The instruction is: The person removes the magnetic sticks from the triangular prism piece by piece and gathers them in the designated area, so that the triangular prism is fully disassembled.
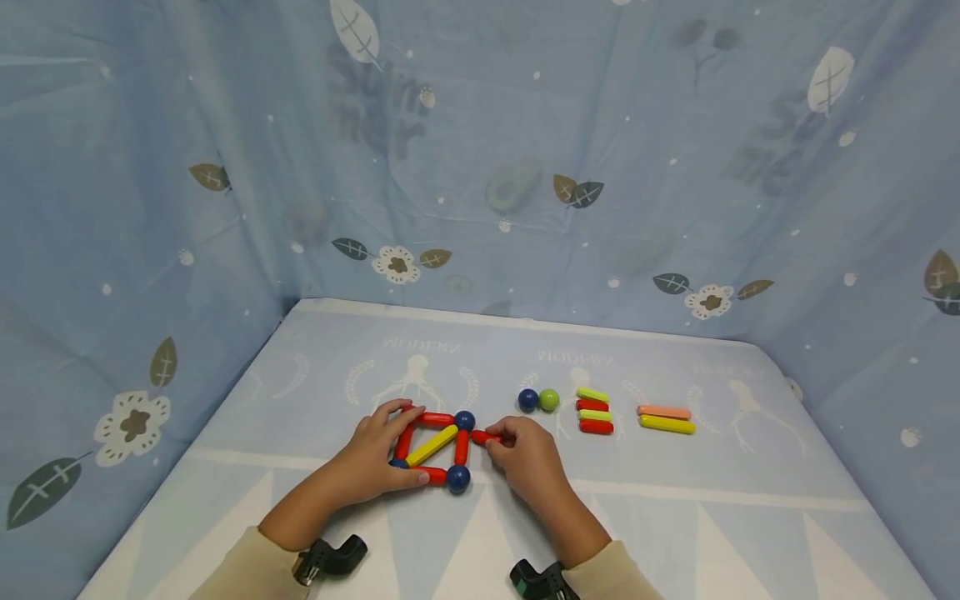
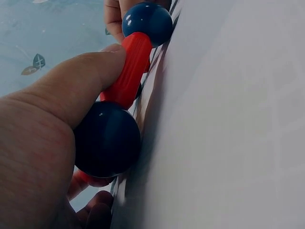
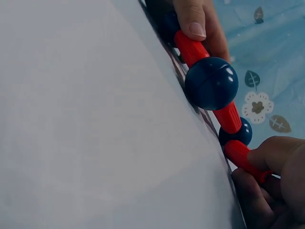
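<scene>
A four-sided frame of red magnetic rods [image 1: 461, 447] and blue balls [image 1: 458, 478] lies on the table, with a yellow rod [image 1: 432, 446] slanting across its inside. My left hand [image 1: 369, 458] grips the frame from the left, its thumb on the near red rod [image 2: 128, 71] and its fingers by the far-left corner, which they partly hide. Between thumb and fingers, my right hand [image 1: 531, 457] pinches a loose red rod [image 3: 243, 157]. That rod's tip is at the far-right blue ball [image 3: 241, 133]; whether they touch is hard to tell.
Beyond my right hand sit a blue ball [image 1: 528, 400] and a green ball [image 1: 550, 400], side by side. Right of them is a stack of short red and lime rods [image 1: 596, 427], then an orange rod [image 1: 664, 412] and a long yellow rod [image 1: 667, 425]. Patterned curtains [image 1: 480, 167] enclose the table.
</scene>
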Demonstrator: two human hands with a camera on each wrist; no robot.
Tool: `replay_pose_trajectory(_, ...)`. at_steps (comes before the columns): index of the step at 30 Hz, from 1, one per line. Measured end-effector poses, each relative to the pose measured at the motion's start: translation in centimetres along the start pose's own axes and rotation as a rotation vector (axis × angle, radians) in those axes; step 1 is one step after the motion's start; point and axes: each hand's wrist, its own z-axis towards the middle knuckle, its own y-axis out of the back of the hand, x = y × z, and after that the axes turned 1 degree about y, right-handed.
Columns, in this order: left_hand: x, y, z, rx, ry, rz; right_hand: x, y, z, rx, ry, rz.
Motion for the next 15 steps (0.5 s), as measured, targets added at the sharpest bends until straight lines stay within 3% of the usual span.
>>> replay_pose_trajectory(15, 0.1, -0.1, -0.1, -0.001, -0.007, -0.011, -1.5, 0.8, 0.1, 0.057, 0.001, 0.088)
